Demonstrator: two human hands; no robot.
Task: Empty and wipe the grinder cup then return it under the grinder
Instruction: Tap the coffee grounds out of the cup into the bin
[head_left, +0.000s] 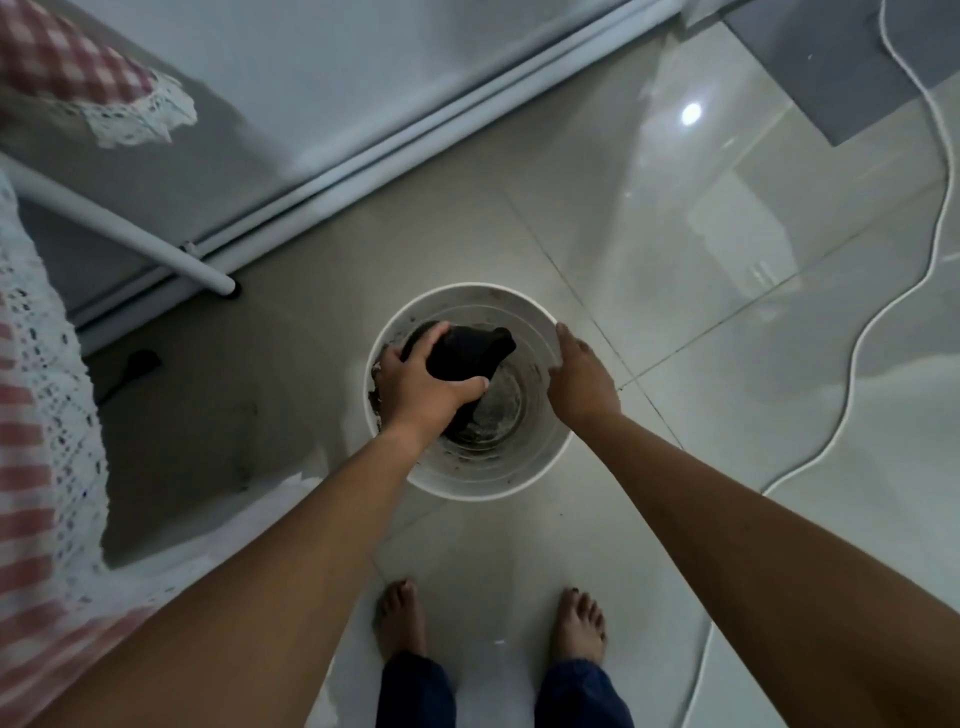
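Note:
A white round bin (519, 467) stands on the tiled floor below me, its inside smeared with dark residue. My left hand (421, 387) grips the black grinder cup (470, 353) and holds it tipped inside the bin's mouth. My right hand (579, 379) rests on the bin's right rim, fingers laid over the edge. The cup's opening is hidden from me, and I cannot see whether anything is falling out of it.
A table with a red checked, lace-edged cloth (47, 364) and a white leg (130, 234) is at my left. A white cable (852, 364) snakes across the floor at right. My bare feet (488, 623) stand just behind the bin. A small dark object (137, 364) lies under the table.

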